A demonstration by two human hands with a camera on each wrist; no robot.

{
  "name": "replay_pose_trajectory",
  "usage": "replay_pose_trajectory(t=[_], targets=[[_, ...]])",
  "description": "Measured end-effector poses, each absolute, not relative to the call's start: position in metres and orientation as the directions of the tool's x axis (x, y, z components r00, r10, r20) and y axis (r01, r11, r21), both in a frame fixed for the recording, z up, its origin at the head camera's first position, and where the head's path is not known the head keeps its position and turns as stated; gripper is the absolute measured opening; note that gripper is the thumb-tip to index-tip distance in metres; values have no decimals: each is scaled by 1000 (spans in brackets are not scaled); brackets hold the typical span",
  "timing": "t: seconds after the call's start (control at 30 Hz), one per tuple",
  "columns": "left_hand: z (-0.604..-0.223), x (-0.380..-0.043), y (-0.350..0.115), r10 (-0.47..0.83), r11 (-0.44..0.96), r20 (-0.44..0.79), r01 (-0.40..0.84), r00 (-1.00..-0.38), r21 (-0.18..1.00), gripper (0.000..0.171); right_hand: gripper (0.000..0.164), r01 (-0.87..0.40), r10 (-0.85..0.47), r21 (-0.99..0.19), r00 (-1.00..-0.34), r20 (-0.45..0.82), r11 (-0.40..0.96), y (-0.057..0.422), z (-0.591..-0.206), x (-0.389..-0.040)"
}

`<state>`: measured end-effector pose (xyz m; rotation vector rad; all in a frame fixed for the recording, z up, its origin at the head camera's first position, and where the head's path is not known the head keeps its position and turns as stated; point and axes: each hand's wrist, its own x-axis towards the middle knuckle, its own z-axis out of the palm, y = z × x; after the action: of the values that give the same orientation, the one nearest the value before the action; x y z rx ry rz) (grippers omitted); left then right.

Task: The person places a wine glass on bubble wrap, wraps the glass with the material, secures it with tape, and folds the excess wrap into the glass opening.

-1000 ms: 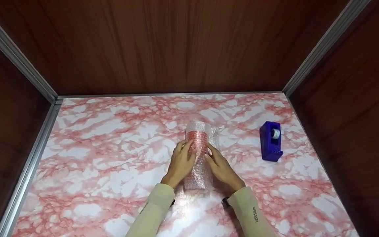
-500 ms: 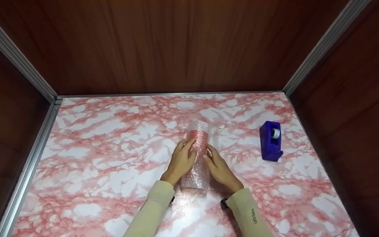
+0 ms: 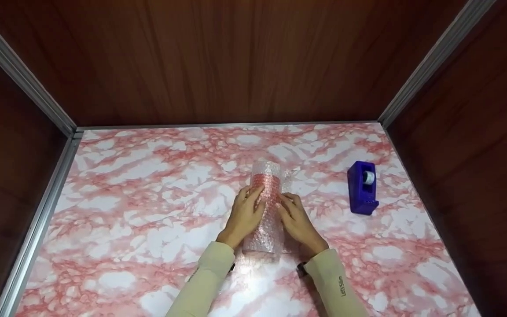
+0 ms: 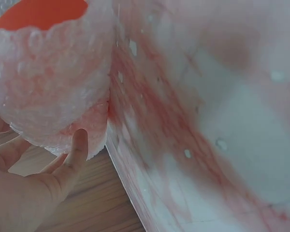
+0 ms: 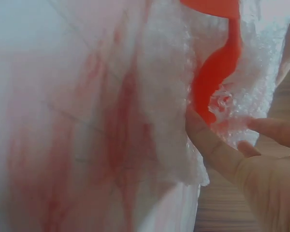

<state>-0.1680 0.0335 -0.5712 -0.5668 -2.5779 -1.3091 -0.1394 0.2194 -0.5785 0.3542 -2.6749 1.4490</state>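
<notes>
A roll of bubble wrap (image 3: 265, 211) lies lengthwise on the table, wrapped around an orange-red object (image 5: 215, 77). In the right wrist view a rounded end and a narrow curved part of that object show inside the wrap; the rest is covered. My left hand (image 3: 244, 216) grips the roll's left side, its thumb (image 4: 77, 150) against the plastic and other fingers behind it. On the opposite side my right hand (image 3: 298, 220) holds the wrap between thumb and fingers (image 5: 210, 140). A loose flap of wrap (image 3: 288, 176) lies out to the right of the roll.
A blue tape dispenser (image 3: 362, 188) with a roll of tape stands to the right on the red-and-white marbled table (image 3: 148, 211). Dark wooden panels (image 3: 227, 61) with metal edging enclose the back and both sides.
The roll's near end shifts left, then slightly back right, while the hands keep to its sides. My right fingers shift slightly on the wrap. The tape dispenser stays put.
</notes>
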Motion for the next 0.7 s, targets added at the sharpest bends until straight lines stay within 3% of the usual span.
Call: replay_pose_trajectory(t=[0.43, 0.7], targets=[[-568, -166, 38, 249, 536, 299, 388, -921, 750, 46, 50, -162, -143, -862, -984, 105, 481, 221, -577, -140], [-567, -162, 39, 266, 526, 297, 396, -917, 753, 44, 55, -37, -143, -948, -990, -9, 315, 224, -581, -139]])
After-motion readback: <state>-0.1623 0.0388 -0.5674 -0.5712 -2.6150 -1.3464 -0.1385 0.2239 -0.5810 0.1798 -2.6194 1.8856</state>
